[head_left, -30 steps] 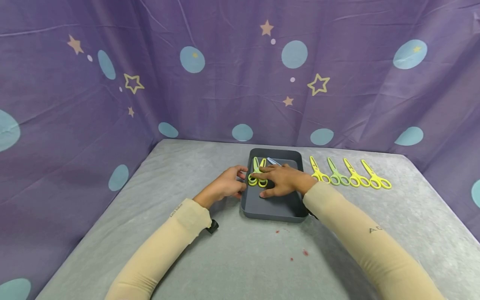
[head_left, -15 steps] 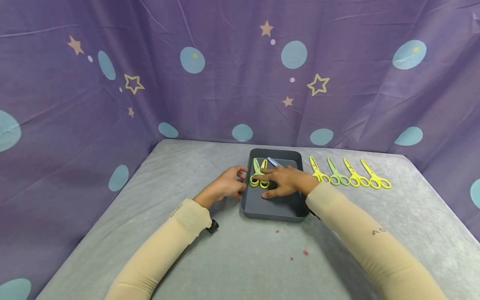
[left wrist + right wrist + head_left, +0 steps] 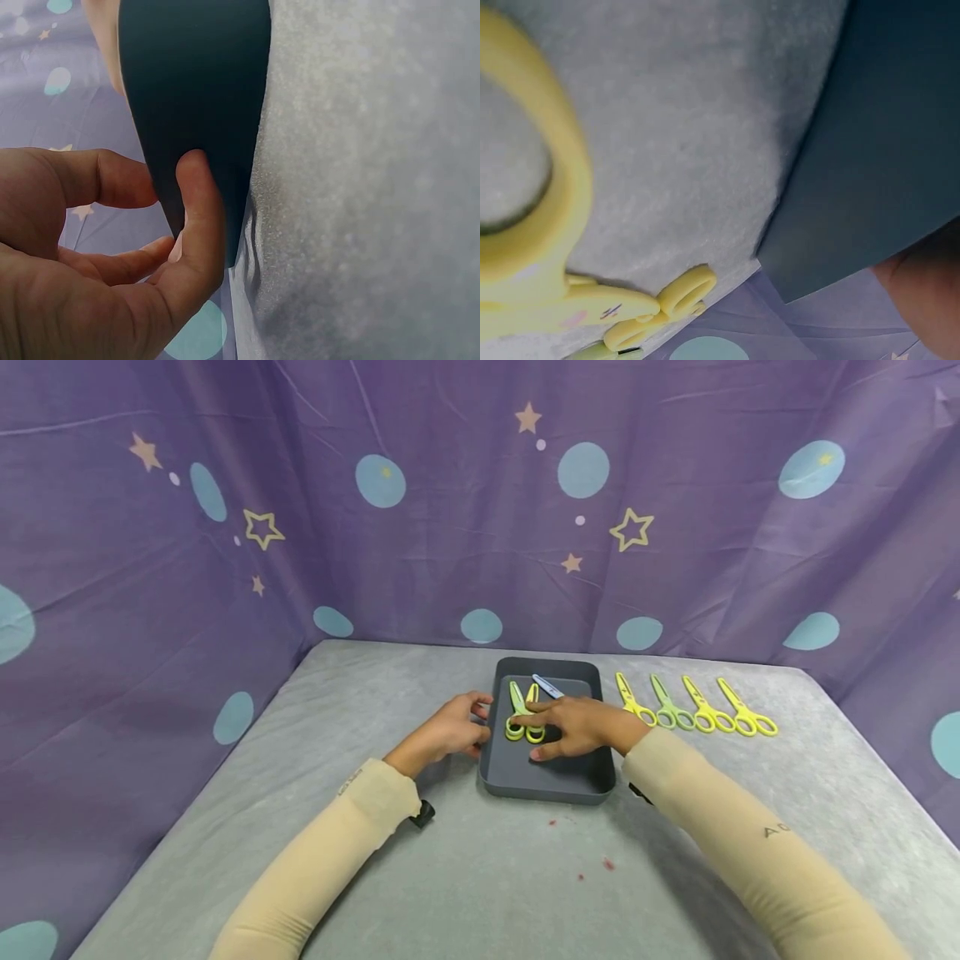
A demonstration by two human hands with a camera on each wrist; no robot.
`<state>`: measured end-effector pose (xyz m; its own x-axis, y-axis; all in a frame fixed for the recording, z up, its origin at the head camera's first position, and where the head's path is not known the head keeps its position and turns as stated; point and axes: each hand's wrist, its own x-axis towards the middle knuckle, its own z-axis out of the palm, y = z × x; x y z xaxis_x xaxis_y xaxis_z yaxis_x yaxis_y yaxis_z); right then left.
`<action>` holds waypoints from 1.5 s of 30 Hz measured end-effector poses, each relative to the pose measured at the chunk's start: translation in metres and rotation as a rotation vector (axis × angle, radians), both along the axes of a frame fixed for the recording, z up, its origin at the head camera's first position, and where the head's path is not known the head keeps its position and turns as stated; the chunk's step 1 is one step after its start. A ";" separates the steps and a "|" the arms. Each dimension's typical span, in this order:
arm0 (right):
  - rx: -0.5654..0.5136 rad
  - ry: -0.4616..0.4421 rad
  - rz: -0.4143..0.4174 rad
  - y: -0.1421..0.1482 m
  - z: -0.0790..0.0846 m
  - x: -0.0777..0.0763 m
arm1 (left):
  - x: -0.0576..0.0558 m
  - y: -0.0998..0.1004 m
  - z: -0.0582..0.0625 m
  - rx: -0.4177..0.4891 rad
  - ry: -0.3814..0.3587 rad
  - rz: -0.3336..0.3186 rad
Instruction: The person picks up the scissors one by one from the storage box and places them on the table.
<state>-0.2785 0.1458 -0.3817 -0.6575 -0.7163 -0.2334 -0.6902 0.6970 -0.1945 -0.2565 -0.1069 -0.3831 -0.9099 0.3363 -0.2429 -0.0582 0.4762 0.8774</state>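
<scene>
My left hand (image 3: pixel 450 728) rests against the left wall of the dark grey tray (image 3: pixel 552 794); in the left wrist view its thumb lies along the outer wall (image 3: pixel 195 67) and fingertips meet the rim. Inside the tray, my right hand (image 3: pixel 581 724) reaches across from the right with extended fingers touching the handle end of yellow scissors (image 3: pixel 534 692). Light green scissors (image 3: pixel 517 696) lie close beside these on the left. Blue scissors (image 3: pixel 546 685) lie slanted behind the right hand, their handles hidden by it. The right wrist view shows little of the right hand (image 3: pixel 926 289) behind the tray wall.
Right of the tray, a row of several yellow and green scissors (image 3: pixel 701 704) lies on the grey-covered table (image 3: pixel 480 868), the nearest close to the right forearm. A purple patterned curtain (image 3: pixel 450 560) stands behind and to the left.
The right hand has shifted slightly right and toward the person, and the green and yellow scissors in the tray have slid the same way. The left hand stays put at the tray wall.
</scene>
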 end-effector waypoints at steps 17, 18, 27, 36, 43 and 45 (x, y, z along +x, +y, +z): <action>-0.070 0.058 0.032 0.001 0.006 0.007 | 0.001 -0.002 0.000 0.004 0.002 0.009; -0.084 0.063 0.034 0.001 0.006 0.007 | 0.001 -0.002 0.000 0.004 0.001 0.008; -0.190 0.123 0.050 -0.005 0.002 0.006 | 0.001 -0.002 0.000 0.020 0.000 -0.001; -0.193 0.180 0.011 -0.014 0.001 0.011 | 0.001 -0.002 0.002 0.032 -0.008 -0.008; -0.189 0.210 0.044 -0.019 -0.003 0.014 | 0.001 -0.002 0.001 0.030 -0.011 -0.010; -0.196 0.207 0.064 -0.020 -0.004 0.014 | 0.001 -0.001 0.002 0.028 -0.012 -0.006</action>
<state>-0.2644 0.1255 -0.3858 -0.6288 -0.7761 0.0481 -0.7706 0.6138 -0.1712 -0.2553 -0.1083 -0.3814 -0.9049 0.3484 -0.2447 -0.0665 0.4520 0.8895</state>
